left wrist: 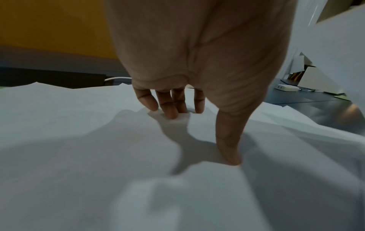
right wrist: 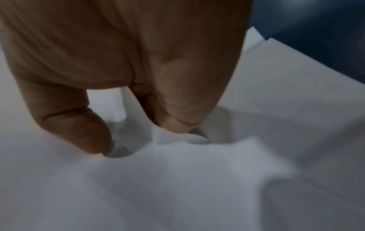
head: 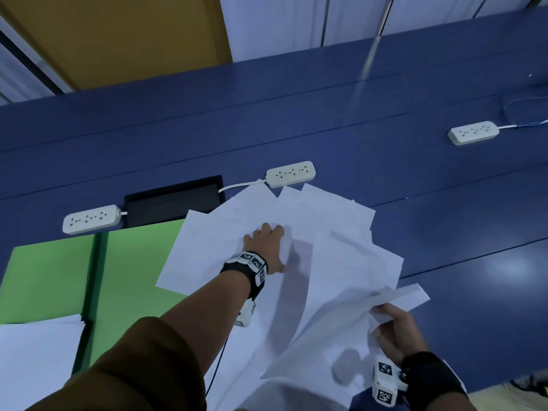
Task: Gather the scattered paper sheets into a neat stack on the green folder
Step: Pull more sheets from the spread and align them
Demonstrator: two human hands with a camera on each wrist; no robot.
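Observation:
Several white paper sheets (head: 311,215) lie fanned out on the blue table, overlapping the right part of the open green folder (head: 56,277). My left hand (head: 268,244) lies flat on the middle of the fan, its straight fingers (left wrist: 169,112) and thumb pressing the paper sheets (left wrist: 98,140). My right hand (head: 388,324) is at the lower right and grips a bunch of sheets by their edge, lifting and bending them. In the right wrist view, the right hand (right wrist: 134,136) pinches the paper sheets (right wrist: 197,179) between thumb and curled fingers.
Three white power strips (head: 290,173) (head: 90,218) (head: 473,132) lie on the blue table (head: 444,221) behind the sheets. A black rectangular recess (head: 175,200) sits behind the folder. More white paper (head: 35,360) covers the folder's near left corner. The table's edge runs at the lower right.

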